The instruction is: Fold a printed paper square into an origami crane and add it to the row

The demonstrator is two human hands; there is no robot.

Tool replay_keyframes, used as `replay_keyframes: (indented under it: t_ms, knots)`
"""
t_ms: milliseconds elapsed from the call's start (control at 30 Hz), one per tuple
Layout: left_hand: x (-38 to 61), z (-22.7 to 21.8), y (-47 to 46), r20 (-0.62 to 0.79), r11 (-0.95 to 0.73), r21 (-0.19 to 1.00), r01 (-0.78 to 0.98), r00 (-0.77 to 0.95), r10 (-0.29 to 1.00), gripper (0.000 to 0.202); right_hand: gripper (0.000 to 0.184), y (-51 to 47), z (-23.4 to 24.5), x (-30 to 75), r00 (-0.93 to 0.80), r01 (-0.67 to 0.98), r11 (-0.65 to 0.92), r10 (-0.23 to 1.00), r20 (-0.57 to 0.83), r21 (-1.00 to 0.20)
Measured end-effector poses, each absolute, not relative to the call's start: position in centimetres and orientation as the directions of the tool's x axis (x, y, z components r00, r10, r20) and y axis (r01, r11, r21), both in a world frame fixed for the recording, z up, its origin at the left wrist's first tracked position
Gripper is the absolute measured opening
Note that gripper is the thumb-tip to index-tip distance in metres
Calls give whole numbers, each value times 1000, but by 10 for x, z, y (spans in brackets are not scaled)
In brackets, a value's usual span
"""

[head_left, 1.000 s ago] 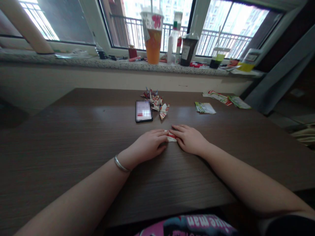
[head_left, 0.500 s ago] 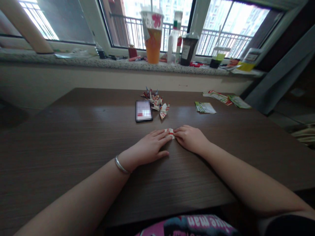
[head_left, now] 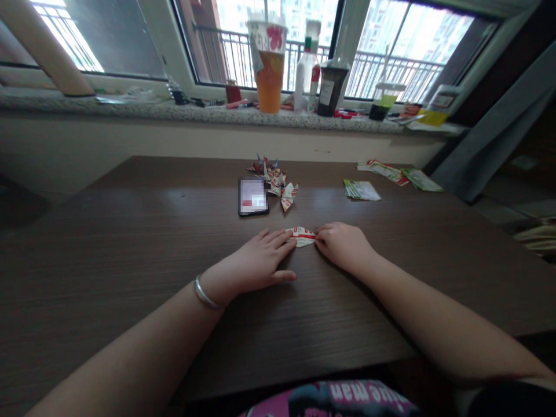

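A small folded piece of printed paper (head_left: pixel 303 236), white with red marks, lies on the brown table (head_left: pixel 130 260) between my hands. My left hand (head_left: pixel 263 260) rests flat with its fingers stretched out, the fingertips over the paper's left end and the thumb apart. At the right end, the fingers of my right hand (head_left: pixel 343 244) are bent together and pinch the paper's tip. Just beyond stand several folded paper figures (head_left: pixel 275 179) in a cluster, beside a phone (head_left: pixel 253 197) whose screen is lit and blurred.
Farther right lie a stack of printed paper slips (head_left: pixel 362 190) and more slips (head_left: pixel 384 171) near the wall. Cups, such as a tall orange drink (head_left: pixel 270 81), and bottles (head_left: pixel 306 75) line the stone windowsill (head_left: pixel 208 114).
My hands have moved apart, the left one slightly left and the right one slightly right. More of the paper's printed face shows between them.
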State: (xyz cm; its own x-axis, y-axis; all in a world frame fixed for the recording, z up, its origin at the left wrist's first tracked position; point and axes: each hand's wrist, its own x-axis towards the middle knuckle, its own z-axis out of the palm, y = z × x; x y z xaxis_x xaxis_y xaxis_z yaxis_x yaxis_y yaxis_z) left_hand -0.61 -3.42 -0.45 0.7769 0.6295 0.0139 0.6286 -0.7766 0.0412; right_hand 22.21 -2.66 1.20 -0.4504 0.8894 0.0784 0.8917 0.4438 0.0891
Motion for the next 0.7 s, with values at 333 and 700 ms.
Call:
replay_keyframes:
  t_ms: [333, 700]
  knots:
    - [0, 2, -28, 220, -785, 23, 619, 762, 608, 29, 28, -27, 8, 223, -612, 790, 607, 774, 160, 84]
    - [6, -2, -23, 257, -750, -11, 661, 727, 637, 17, 30, -24, 0, 214, -737, 670, 736, 644, 204, 97]
